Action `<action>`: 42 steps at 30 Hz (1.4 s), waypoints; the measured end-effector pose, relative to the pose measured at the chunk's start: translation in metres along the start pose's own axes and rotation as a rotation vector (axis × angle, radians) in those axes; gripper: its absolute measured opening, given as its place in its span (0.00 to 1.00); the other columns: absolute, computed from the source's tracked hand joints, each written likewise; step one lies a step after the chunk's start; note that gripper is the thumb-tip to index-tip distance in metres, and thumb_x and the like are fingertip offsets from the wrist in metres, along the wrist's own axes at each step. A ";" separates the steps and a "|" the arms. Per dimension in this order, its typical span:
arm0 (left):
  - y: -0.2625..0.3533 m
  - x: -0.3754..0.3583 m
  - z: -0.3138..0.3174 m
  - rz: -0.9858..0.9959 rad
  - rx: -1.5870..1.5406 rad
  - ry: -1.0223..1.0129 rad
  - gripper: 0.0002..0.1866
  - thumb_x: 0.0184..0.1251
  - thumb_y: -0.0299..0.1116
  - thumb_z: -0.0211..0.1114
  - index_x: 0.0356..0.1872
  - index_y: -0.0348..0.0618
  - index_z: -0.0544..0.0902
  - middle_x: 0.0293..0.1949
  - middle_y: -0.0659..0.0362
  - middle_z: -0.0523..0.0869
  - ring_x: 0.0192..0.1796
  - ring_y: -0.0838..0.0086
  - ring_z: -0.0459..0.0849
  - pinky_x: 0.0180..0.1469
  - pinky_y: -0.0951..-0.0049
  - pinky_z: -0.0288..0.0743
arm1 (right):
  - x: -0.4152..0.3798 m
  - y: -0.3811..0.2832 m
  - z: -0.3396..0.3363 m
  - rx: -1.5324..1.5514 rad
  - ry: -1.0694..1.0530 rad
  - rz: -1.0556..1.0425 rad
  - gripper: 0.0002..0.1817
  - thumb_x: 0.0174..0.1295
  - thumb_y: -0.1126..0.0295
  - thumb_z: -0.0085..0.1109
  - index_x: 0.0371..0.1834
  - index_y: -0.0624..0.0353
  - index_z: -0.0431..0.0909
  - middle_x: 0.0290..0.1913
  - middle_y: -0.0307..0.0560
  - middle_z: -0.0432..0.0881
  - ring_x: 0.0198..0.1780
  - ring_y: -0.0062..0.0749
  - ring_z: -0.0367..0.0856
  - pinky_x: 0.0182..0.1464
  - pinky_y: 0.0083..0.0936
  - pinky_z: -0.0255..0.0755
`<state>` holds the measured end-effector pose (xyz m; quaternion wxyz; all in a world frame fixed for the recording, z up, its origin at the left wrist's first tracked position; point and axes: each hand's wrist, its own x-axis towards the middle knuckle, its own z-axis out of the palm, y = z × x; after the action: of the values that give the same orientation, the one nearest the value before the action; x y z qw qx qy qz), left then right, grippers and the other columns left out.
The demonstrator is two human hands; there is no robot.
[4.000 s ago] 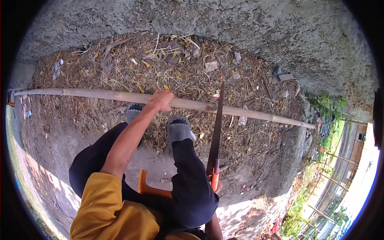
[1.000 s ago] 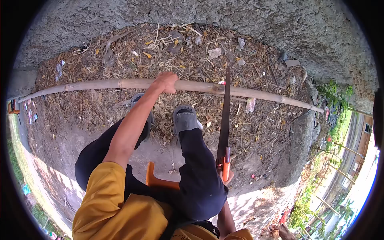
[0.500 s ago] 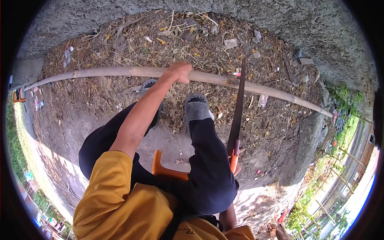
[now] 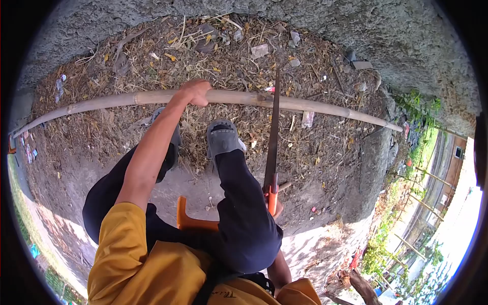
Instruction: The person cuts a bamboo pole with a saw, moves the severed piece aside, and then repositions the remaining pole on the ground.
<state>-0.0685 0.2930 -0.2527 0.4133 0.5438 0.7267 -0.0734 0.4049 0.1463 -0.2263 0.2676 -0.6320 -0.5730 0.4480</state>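
Note:
A long bamboo pole [image 4: 162,96] lies across the view over the littered ground. My left hand [image 4: 195,92] is wrapped round it left of centre. To the right, my right hand [image 4: 277,207] grips the orange handle of a handsaw [image 4: 273,137], partly hidden behind my knee. The saw's dark blade points away from me and crosses the pole to the right of my left hand. An orange plastic seat [image 4: 195,221] shows between my legs, and a grey sandal [image 4: 222,137] is on my foot just short of the pole.
A rough concrete wall [image 4: 315,18] curves along the far side. Dry leaves, twigs and scraps of litter cover the ground before it. Green plants [image 4: 419,114] grow at the right, near a wooden structure [image 4: 439,178]. A piece of wood [image 4: 363,287] lies at lower right.
The whole view has shifted, so the pole, hands and saw appear farther left. The saw stands more upright in the view, still across the pole. Both hands keep their holds.

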 end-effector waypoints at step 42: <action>-0.009 0.020 0.008 0.007 -0.004 0.057 0.24 0.43 0.28 0.70 0.48 0.43 0.89 0.43 0.47 0.91 0.47 0.54 0.90 0.52 0.57 0.81 | 0.062 -0.013 0.025 0.007 -0.077 -0.227 0.12 0.58 0.66 0.65 0.26 0.62 0.76 0.17 0.48 0.72 0.17 0.37 0.72 0.27 0.35 0.65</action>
<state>-0.0730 0.2998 -0.2749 0.3939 0.5473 0.7364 -0.0549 0.3726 0.2040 -0.2425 0.2966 -0.5442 -0.6493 0.4409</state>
